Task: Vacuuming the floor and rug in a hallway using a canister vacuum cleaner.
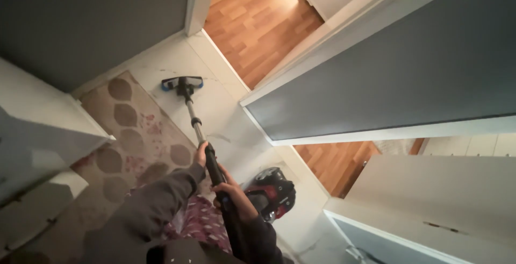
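On the pale marble floor (215, 70) of a narrow hallway, near the threshold where it meets the orange wood floor (258, 27), rests the blue-and-black vacuum head (183, 85). Its width lies across the wand's line, roughly parallel to the near edge of the beige patterned rug (129, 129) (brown hexagons, faded red flowers). The metal wand (194, 119) runs long and straight from that head back toward the person, slanting down and slightly right in the view, pointing away at the doorway. The left hand (202, 154) is wrapped around the wand's upper end, fingers closed about it; the right hand (232, 193) is clenched around the black handle (215, 172) just below. Beside the right forearm, on the marble, sits the red-and-black canister (273, 191). No packages, labels or signs show.
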